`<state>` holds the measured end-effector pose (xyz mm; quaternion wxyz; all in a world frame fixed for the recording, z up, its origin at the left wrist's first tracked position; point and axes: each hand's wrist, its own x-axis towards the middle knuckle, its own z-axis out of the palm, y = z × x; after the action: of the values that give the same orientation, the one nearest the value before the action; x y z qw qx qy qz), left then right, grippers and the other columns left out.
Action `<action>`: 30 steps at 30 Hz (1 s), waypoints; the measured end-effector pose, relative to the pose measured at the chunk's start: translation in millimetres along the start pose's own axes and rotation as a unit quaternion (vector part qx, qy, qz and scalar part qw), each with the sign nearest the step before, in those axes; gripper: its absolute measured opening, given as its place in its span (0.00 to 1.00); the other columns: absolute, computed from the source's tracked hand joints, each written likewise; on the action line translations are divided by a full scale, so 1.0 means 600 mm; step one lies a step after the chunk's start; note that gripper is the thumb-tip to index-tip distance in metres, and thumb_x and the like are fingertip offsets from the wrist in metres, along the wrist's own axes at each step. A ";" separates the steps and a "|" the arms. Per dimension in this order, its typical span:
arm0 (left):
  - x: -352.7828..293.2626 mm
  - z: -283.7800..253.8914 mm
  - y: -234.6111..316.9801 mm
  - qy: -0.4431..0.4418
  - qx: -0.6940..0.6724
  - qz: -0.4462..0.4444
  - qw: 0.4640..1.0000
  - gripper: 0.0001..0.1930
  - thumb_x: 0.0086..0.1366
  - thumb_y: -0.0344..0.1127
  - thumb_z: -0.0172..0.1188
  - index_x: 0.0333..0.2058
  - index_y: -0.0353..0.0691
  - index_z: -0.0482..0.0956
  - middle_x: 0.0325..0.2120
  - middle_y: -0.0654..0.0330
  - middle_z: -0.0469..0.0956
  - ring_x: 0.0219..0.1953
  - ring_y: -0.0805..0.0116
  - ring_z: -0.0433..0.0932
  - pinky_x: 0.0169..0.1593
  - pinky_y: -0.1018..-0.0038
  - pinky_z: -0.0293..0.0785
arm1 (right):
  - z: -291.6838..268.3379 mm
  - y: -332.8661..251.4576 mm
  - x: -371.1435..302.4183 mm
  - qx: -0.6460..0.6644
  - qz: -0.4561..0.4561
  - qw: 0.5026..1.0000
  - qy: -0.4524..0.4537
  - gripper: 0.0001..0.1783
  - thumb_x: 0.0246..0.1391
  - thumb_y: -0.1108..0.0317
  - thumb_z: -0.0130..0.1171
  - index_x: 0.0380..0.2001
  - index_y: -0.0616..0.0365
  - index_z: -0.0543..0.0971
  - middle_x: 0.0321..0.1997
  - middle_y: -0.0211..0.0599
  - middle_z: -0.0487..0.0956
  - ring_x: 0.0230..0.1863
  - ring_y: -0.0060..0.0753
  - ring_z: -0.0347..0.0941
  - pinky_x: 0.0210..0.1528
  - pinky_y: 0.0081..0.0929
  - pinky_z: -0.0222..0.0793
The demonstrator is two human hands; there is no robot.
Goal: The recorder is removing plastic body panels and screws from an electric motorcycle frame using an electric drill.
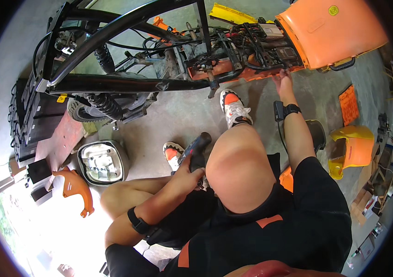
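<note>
My left hand (188, 174) is closed around the grip of a black cordless driver (197, 147), held low beside my raised knee. Reaching forward, my right hand (283, 81) is at the lower edge of an orange body panel (261, 74) on a partly stripped vehicle frame; its fingertips are partly hidden, so I cannot make out what they hold. Close above that hand lie exposed wiring and black housings (288, 54). A large orange cover (332, 32) sits at the right end of the frame.
Black frame tubes (132, 84) and a shock absorber (106, 107) stretch across the upper left. On the floor are an open grey-white case (102, 161), a curved orange part (74, 189), an orange-yellow shell (351, 150) and a flat orange panel (349, 105).
</note>
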<state>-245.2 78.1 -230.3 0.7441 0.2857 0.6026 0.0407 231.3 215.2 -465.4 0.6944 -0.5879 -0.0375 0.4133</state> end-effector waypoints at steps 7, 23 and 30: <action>-0.010 0.004 0.008 0.010 -0.014 0.021 1.000 0.34 0.60 0.31 0.56 0.63 0.37 0.53 0.34 0.54 0.74 0.27 0.70 0.76 0.24 0.75 0.73 | -0.005 -0.011 -0.031 -0.061 -0.012 0.997 -0.048 0.08 0.64 0.72 0.48 0.45 0.51 0.67 0.46 0.28 0.66 0.50 0.30 0.65 0.57 0.58 0.68; -0.021 0.005 0.021 0.014 0.051 0.023 0.998 0.37 0.58 0.36 0.58 0.65 0.41 0.54 0.32 0.55 0.72 0.25 0.67 0.73 0.24 0.71 0.73 | -0.037 -0.155 -0.248 -0.308 0.019 0.942 -0.131 0.12 0.62 0.64 0.53 0.44 0.60 0.73 0.35 0.31 0.78 0.36 0.24 0.76 0.33 0.18 0.70; 0.018 0.008 0.026 0.012 0.192 0.075 0.978 0.26 0.52 0.34 0.57 0.52 0.34 0.67 0.25 0.54 0.74 0.21 0.64 0.74 0.19 0.68 0.70 | 0.193 -0.434 -0.546 -0.361 -0.130 0.861 -0.333 0.13 0.61 0.66 0.52 0.44 0.61 0.77 0.30 0.25 0.75 0.30 0.16 0.71 0.29 0.14 0.64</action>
<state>-233.5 93.3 -231.7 0.6626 0.4671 0.5852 -0.0172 92.1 111.9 -67.4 0.4269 -0.6145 -0.4896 0.4477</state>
